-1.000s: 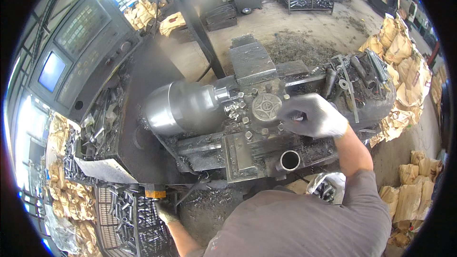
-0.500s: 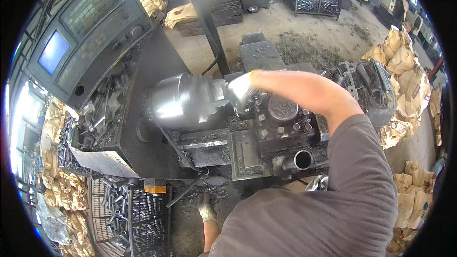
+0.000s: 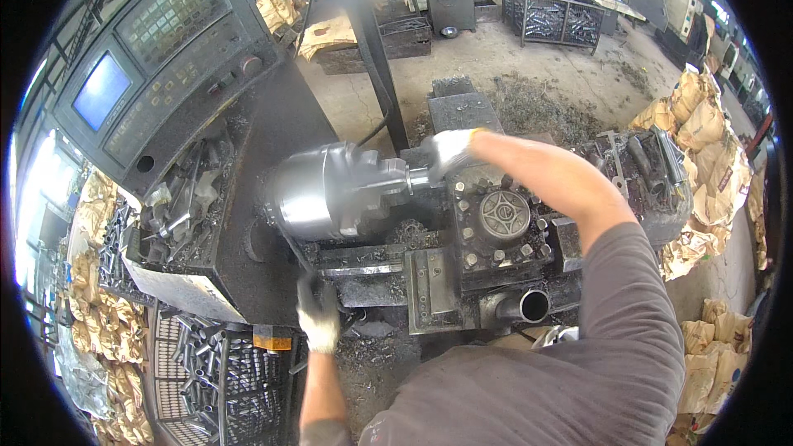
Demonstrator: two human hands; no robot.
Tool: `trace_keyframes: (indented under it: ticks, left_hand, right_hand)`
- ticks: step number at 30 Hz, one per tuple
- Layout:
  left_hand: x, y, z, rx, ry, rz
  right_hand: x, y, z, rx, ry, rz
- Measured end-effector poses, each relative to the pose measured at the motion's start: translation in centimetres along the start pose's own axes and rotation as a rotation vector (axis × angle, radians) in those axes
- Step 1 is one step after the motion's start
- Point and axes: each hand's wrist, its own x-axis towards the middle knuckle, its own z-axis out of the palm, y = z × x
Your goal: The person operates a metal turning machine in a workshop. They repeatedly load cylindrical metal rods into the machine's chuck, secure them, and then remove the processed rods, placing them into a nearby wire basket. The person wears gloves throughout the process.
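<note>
My right hand (image 3: 453, 151), in a white glove, reaches across the lathe and is closed on the outer end of a shiny metal tube (image 3: 420, 178). The tube's other end meets the jaws of the large steel chuck (image 3: 318, 194); the jaws look smeared. Beside this hand sits the dark square tool post (image 3: 502, 219), ringed with bolts. Lower down, my left hand (image 3: 318, 318), also gloved, is at a dark rod (image 3: 296, 254) that slants below the chuck. Its fingers are dark and blurred, so their grip cannot be made out.
A control panel (image 3: 157, 58) with a lit screen rises at left. Below it stands a crate (image 3: 223, 380) of metal tubes. A short tube (image 3: 529, 306) juts from the near side of the carriage. Brown paper sacks (image 3: 702, 165) stand at right; metal shavings (image 3: 537, 107) cover floor behind.
My left hand has come up and left from low by the floor to the rod. My right hand has moved slightly right, and the tube now shows between it and the chuck.
</note>
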Motion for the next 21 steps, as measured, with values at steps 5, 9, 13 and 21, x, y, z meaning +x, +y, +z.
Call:
trace_keyframes:
  ticks: [5,9,13,21]
  left_hand:
    - [11.6,11.3,0.3,0.002,-0.238,-0.125]
    - [15.1,10.0,2.6,0.21,-0.075,0.737]
    - [17.6,10.1,5.8,0.476,0.041,0.687]
    - [17.7,9.0,5.4,0.552,0.034,0.702]
  right_hand:
    - [3.7,-0.7,3.4,-0.4,0.1,-0.154]
    - [5.4,2.4,-0.3,0.189,-0.517,0.149]
    - [4.3,-0.7,1.7,-0.107,-0.23,-0.189]
    - [-6.7,10.9,2.5,-0.039,0.543,-0.033]
